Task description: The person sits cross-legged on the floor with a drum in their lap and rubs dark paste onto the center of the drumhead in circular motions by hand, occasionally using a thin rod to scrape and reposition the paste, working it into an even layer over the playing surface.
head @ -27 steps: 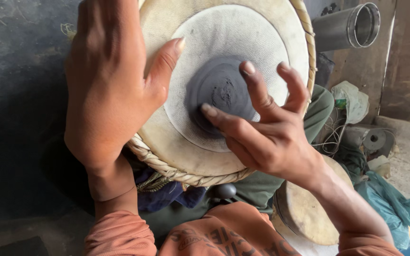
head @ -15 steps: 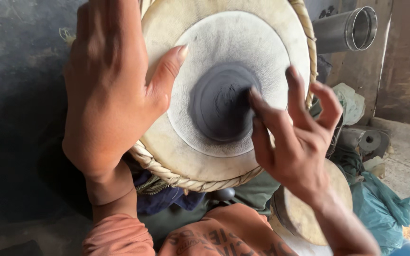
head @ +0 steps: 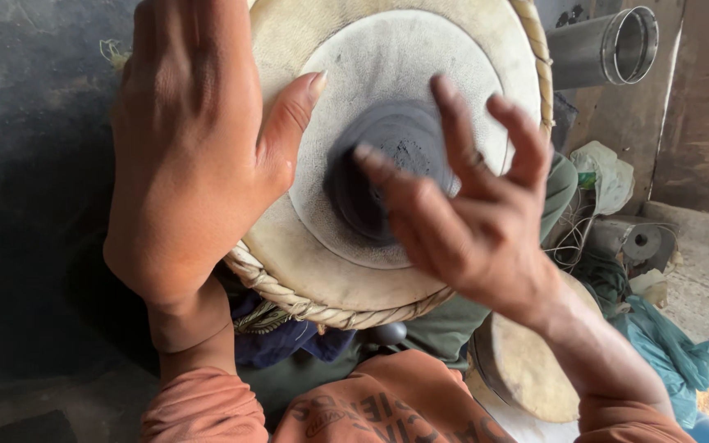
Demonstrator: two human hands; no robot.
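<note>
A round hand drum (head: pixel 346 271) with a pale skin head, a dark grey patch (head: pixel 387 156) at its middle and a braided rim rests against my lap. My left hand (head: pixel 194 148) lies flat over the drum's left edge, thumb stretched onto the skin. My right hand (head: pixel 461 205) hovers over the head with fingers spread; its fingertips rub or press the dark patch. Neither hand holds a tool that I can see.
A second pale drum head (head: pixel 527 361) lies below my right forearm. A metal pipe (head: pixel 609 45) sits at the upper right, with a smaller metal cylinder (head: pixel 629 238), tangled wires and teal cloth (head: pixel 666 353) on the right. Dark floor fills the left.
My right hand has slid across the dark patch, from its lower right, out to the right, then back over the centre. The left hand has stayed on the rim.
</note>
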